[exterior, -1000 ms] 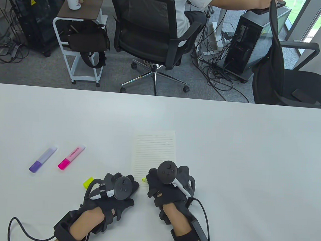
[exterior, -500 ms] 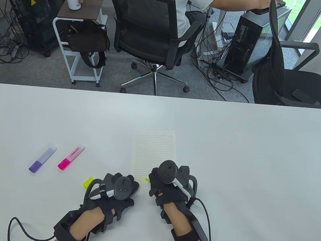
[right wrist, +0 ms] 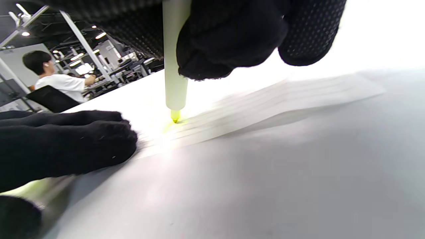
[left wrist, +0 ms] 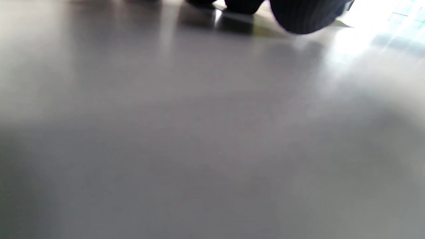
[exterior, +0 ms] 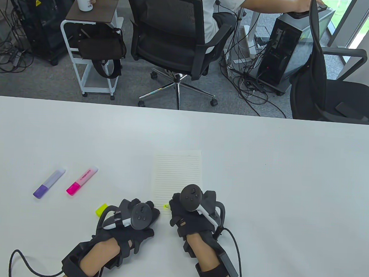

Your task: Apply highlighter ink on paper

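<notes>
A lined sheet of paper (exterior: 177,172) lies on the white table (exterior: 278,181). My right hand (exterior: 186,212) grips an uncapped yellow highlighter (right wrist: 175,66) upright, its tip (right wrist: 175,117) touching the paper's near left corner, where yellow ink (exterior: 166,206) shows. My left hand (exterior: 137,215) rests flat on the table, its fingertips (right wrist: 109,132) pressing on the paper's near left edge. The yellow cap (exterior: 101,209) lies on the table left of my left hand. In the left wrist view only blurred table and dark fingertips (left wrist: 298,16) show.
A purple highlighter (exterior: 49,183) and a pink highlighter (exterior: 82,180) lie capped on the table's left side. Beyond the far edge stand office chairs (exterior: 169,31), a small side cart (exterior: 91,29) and computer towers (exterior: 283,53); a person sits there.
My right hand shifted slightly right and then back left with the highlighter tip on the paper's near corner. My left hand has not moved.
</notes>
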`<control>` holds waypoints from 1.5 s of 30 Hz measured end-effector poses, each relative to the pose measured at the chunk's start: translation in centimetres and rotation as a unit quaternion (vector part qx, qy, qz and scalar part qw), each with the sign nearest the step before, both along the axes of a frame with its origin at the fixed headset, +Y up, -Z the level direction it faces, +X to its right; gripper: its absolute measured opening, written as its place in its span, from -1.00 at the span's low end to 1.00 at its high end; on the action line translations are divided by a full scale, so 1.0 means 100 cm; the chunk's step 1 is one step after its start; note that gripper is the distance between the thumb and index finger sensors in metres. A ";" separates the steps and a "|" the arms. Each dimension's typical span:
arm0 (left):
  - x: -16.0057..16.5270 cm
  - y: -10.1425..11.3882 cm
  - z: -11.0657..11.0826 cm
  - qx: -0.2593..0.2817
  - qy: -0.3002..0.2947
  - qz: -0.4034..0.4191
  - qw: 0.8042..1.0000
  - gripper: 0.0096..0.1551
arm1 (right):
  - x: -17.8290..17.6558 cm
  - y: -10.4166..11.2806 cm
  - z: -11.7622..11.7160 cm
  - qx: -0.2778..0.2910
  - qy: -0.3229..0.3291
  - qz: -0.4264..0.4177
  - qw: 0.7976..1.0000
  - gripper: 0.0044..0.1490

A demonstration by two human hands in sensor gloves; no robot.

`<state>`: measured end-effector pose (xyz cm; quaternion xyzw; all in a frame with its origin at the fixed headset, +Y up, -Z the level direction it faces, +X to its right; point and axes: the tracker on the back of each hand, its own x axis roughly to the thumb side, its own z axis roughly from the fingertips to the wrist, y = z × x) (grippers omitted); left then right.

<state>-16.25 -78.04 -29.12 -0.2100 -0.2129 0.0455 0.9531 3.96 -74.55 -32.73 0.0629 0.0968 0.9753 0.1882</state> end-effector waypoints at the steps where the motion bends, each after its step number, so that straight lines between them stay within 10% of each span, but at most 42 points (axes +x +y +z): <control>1: 0.000 0.000 0.000 0.000 0.000 0.000 1.000 -0.19 | 0.001 0.001 0.000 0.004 -0.005 0.009 1.000 -0.51; 45: 0.000 -0.001 -0.001 0.000 -0.001 -0.001 1.000 -0.18 | -0.003 -0.001 0.004 -0.013 0.015 -0.012 1.000 -0.50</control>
